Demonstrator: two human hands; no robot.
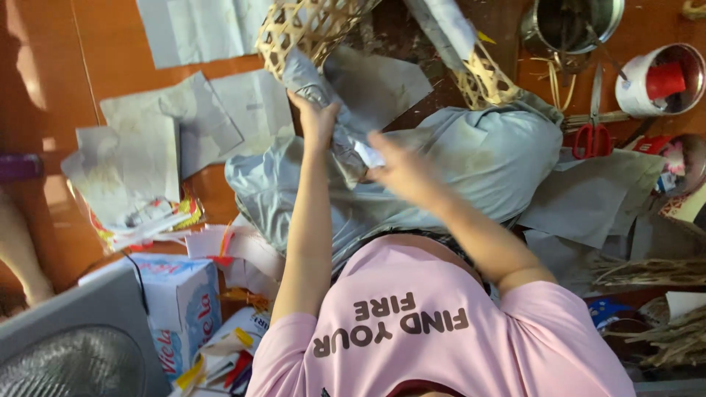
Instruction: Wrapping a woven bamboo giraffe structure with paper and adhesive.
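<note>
- Grey paper sheet point(346, 140), crumpled and twisted, sits between both hands above the person's lap, its upper end running up into the mouth of a woven bamboo basket point(305, 29).
- Left hand point(316, 117) has its fingers curled tight around the upper part of the sheet, just below the basket's rim; the fingertips touch the paper where it meets the weave.
- Right hand point(397, 165) pinches the lower, whiter end of the same sheet, fingers closed narrowly on it; the motion blur makes the exact finger positions hard to tell.
- Under both sets of fingers lies a large rumpled grey sheet point(471, 162) draped over the lap.
- Beyond the right fingertips, a second woven bamboo piece point(482, 77) with paper stuck on it lies tilted.
- Further out past the right hand are red-handled scissors point(592, 136), a white tin point(654, 81) holding something red, and a metal pot point(573, 26).
- To the outer side of the left fingers, flat grey paper pieces point(169, 132) are spread on the orange floor point(44, 88).
- Nearer the person on the left side stand a white and blue carton point(180, 305) and a grey fan point(73, 345).
- Bundles of dry strips point(654, 272) lie well away on the right side.
</note>
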